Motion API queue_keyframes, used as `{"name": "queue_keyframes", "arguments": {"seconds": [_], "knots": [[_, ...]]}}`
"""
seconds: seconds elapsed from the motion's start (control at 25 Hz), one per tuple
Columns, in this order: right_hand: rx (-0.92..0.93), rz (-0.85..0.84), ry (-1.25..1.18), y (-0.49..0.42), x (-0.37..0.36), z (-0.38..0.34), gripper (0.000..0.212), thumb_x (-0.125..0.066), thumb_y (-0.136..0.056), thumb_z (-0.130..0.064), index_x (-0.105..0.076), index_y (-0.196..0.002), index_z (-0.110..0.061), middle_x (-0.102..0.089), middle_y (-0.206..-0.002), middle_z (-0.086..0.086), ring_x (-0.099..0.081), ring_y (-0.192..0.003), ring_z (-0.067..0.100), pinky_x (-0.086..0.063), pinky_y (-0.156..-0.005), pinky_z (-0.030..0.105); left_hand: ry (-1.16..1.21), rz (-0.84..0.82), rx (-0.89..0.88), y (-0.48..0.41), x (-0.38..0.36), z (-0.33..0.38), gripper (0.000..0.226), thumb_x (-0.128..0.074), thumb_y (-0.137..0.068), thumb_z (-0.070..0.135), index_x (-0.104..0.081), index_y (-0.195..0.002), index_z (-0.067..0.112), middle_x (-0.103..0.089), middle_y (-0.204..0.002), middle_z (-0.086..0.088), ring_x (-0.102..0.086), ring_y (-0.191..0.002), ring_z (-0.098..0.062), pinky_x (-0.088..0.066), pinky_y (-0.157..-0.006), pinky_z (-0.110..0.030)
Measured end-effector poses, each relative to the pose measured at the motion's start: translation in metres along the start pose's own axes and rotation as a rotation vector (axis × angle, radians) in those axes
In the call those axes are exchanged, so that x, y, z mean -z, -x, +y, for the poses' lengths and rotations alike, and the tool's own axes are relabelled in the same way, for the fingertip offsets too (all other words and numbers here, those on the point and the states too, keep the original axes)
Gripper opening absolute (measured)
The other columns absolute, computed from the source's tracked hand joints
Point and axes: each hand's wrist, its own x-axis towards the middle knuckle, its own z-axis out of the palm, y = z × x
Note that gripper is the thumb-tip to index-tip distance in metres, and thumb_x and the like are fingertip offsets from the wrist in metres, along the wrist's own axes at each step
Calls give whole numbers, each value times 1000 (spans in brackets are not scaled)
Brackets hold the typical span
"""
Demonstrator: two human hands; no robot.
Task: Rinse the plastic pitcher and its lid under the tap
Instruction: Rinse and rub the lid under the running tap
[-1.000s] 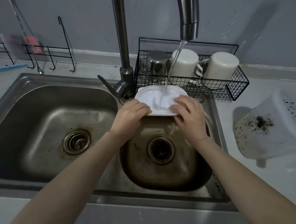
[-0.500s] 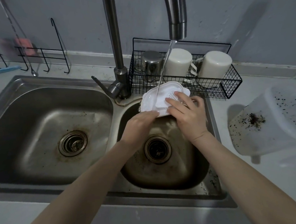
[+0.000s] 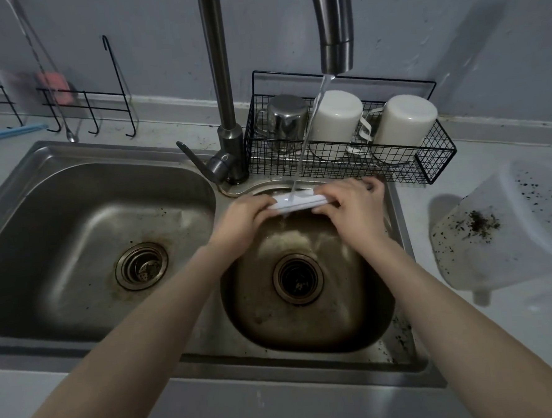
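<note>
Lid [image 3: 295, 202]: white, held edge-on and roughly level over the rear rim of the right basin [image 3: 308, 329], directly under the tap [image 3: 335, 43]. The water stream [image 3: 308, 132] lands on its upper face near the middle.

Left hand [image 3: 241, 219]: fingers closed on the lid's left end. Right hand [image 3: 353, 204]: fingers curled over the lid's right end, knuckles just beside the wire rack [image 3: 427, 167], close to the basin's right rim.

Room: the right basin is open below the lid down to the drain [image 3: 298, 278]. The left basin [image 3: 76, 240] is open, its divider just left of the left hand.

Pitcher [image 3: 508, 227]: lying on its side on the counter [image 3: 534, 338] right of the sink, well apart from both hands, dark specks on its wall.

Rack holds three upturned cups behind the stream.
</note>
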Motion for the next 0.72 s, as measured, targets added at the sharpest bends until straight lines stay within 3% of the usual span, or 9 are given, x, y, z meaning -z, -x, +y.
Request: {"name": "queue_keyframes", "arguments": {"seconds": [0.12, 0.2, 0.28, 0.32, 0.4, 0.48, 0.56, 0.64, 0.72], "knots": [[-141, -158, -349, -12, 5, 4, 27, -71, -75, -19, -68, -102, -15, -69, -101, 2, -57, -89, 15, -41, -81, 25, 278, -17, 158, -5, 4, 4, 19, -55, -89, 12, -64, -106, 9, -64, -98, -3, -55, -92, -14, -37, -69, -4], [-222, -180, -530, -17, 4, 4, 23, -65, -82, -15, -66, -104, -10, -67, -105, 7, -54, -88, 12, -40, -69, 11, 373, -44, 226, -7, -1, 12, 26, -57, -88, 16, -58, -114, 10, -59, -105, -2, -53, -95, -13, -43, -76, -13], [-307, -168, -601, -19, -3, 1, 20, -59, -87, -17, -64, -105, -9, -65, -106, 8, -55, -90, 14, -44, -76, 17, 365, -21, 267, -7, -6, 18, 36, -62, -85, 20, -53, -119, 13, -56, -109, 0, -53, -99, -16, -46, -84, -29], [-323, -156, -549, -19, -8, 0, 23, -56, -89, -21, -63, -108, -10, -64, -108, 7, -56, -96, 18, -44, -82, 26, 366, 9, 286, -7, -7, 19, 37, -62, -84, 19, -54, -120, 14, -56, -108, 1, -53, -99, -16, -45, -86, -33], [-234, -152, -217, -18, -16, -5, 38, -44, -94, -32, -51, -126, -12, -56, -126, 9, -49, -115, 25, -38, -93, 36, 473, 50, 326, -7, -8, 19, 33, -62, -85, 14, -57, -117, 12, -57, -106, -1, -55, -96, -16, -46, -85, -33], [-69, -215, 113, -10, -24, -10, 54, -29, -95, -42, -24, -143, -16, -30, -149, 8, -26, -135, 26, -26, -105, 47, 632, 63, 396, -8, -5, 19, 28, -60, -85, 9, -59, -113, 10, -60, -104, -7, -58, -88, -16, -48, -76, -30], [133, -306, 301, 3, -32, -17, 63, -21, -92, -51, -5, -146, -22, -6, -156, 5, -2, -143, 23, -10, -108, 61, 682, 94, 482, -10, 1, 14, 27, -59, -86, 7, -60, -113, 4, -62, -101, -13, -58, -86, -22, -49, -72, -31], [391, -357, 403, 22, -34, -18, 67, -28, -90, -54, -10, -146, -22, -10, -156, 3, -5, -143, 24, -13, -105, 67, 690, 106, 583, -11, 9, 5, 30, -60, -86, 8, -58, -115, -1, -62, -101, -16, -59, -88, -27, -49, -75, -35], [573, -339, 503, 32, -27, -12, 70, -48, -85, -51, -23, -144, -21, -27, -152, -2, -24, -139, 24, -28, -103, 62, 746, 30, 676, -8, 18, -5, 31, -58, -87, 9, -58, -114, -6, -64, -98, -18, -61, -84, -30, -51, -75, -37]]}}
